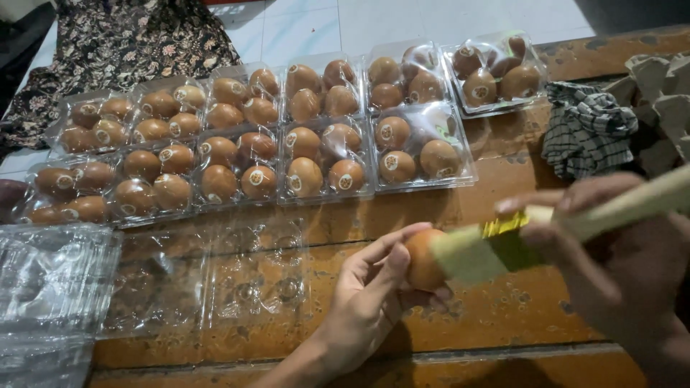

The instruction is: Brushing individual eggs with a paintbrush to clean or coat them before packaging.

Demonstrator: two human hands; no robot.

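My left hand [370,291] holds a brown egg [422,262] between thumb and fingers above the wooden table [503,316]. My right hand [611,251] grips a pale wooden-handled brush [503,248] with a metal band. Its bristles rest against the egg's right side. An open, empty clear plastic egg tray [215,280] lies just left of my left hand.
Several shut clear packs of brown eggs [302,154] with round stickers line the back of the table. A stack of empty clear trays [50,287] sits at the left edge. A checked cloth [586,129] and grey cardboard egg cartons [665,100] lie at the right. Patterned fabric [129,43] lies beyond.
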